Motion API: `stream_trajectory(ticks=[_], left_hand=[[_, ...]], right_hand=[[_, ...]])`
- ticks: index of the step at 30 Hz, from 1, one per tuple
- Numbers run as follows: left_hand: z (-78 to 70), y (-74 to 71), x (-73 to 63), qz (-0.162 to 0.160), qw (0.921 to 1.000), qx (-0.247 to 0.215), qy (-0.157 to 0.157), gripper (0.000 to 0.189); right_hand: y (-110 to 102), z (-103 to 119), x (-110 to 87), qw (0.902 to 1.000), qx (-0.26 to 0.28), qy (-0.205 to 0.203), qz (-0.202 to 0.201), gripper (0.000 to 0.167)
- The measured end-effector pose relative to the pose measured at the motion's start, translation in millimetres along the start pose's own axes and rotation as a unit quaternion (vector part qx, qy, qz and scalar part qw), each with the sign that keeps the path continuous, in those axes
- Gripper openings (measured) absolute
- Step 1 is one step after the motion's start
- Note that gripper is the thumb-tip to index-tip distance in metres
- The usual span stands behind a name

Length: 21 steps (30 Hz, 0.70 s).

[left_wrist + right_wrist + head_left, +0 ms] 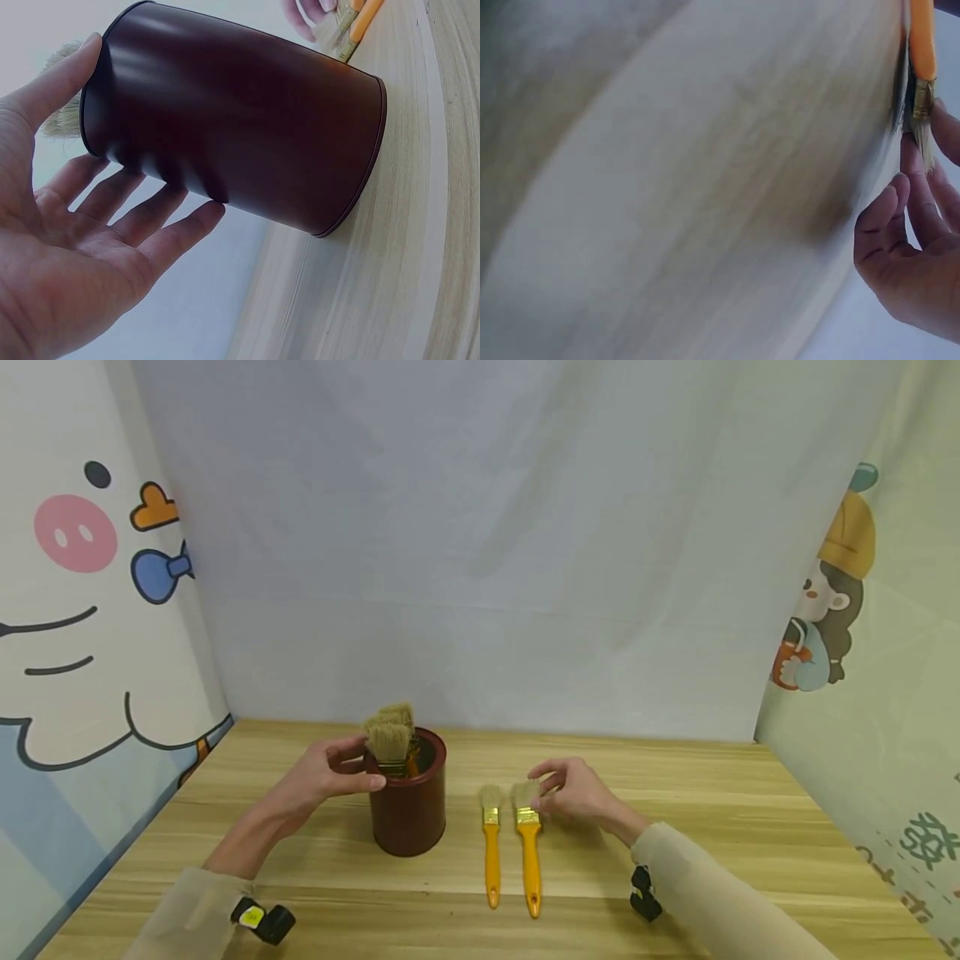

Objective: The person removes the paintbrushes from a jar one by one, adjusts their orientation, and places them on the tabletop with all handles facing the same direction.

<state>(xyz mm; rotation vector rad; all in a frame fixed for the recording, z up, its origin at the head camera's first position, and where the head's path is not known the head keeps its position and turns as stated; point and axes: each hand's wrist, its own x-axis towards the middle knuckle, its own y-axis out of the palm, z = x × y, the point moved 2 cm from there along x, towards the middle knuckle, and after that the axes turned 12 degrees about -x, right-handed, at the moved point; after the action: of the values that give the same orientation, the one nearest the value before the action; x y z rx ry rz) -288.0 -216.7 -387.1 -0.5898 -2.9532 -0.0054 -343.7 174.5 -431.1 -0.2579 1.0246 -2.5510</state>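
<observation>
A dark brown can (pixel 408 818) stands upright on the table, with several bristle paintbrushes (pixel 388 742) in it, bristles up. My left hand (pixel 326 772) holds the can near its rim, thumb by the top edge and fingers along its side. Two paintbrushes with yellow-orange handles lie side by side to the can's right, bristles pointing away from me. At the bristle end of the right paintbrush (pixel 531 860), my right hand (pixel 577 789) has thumb and fingers on either side of it, near the ferrule. The left paintbrush (pixel 492 860) lies untouched close by.
The wood-grain table (pixel 675 877) runs back to a pale grey cloth (pixel 480 568). Cartoon-printed curtains hang at the left (pixel 82 693) and right (pixel 885 735). Each forearm wears a small black wrist camera.
</observation>
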Motion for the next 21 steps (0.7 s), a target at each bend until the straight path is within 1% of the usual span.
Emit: stream_trajectory(ticks=[8, 21], left_hand=[[-0.7, 0.0, 0.5, -0.001, 1.0, 0.002, 0.002, 0.085], [-4.1, 0.9, -1.3, 0.0, 1.0, 0.006, -0.001, 0.087]], right_hand=[[-0.3, 0.0, -0.5, 0.999, -0.038, -0.023, -0.001, 0.041], [-0.8, -3.7, 0.9, 0.9979, -0.055, -0.032, 0.007, 0.04]])
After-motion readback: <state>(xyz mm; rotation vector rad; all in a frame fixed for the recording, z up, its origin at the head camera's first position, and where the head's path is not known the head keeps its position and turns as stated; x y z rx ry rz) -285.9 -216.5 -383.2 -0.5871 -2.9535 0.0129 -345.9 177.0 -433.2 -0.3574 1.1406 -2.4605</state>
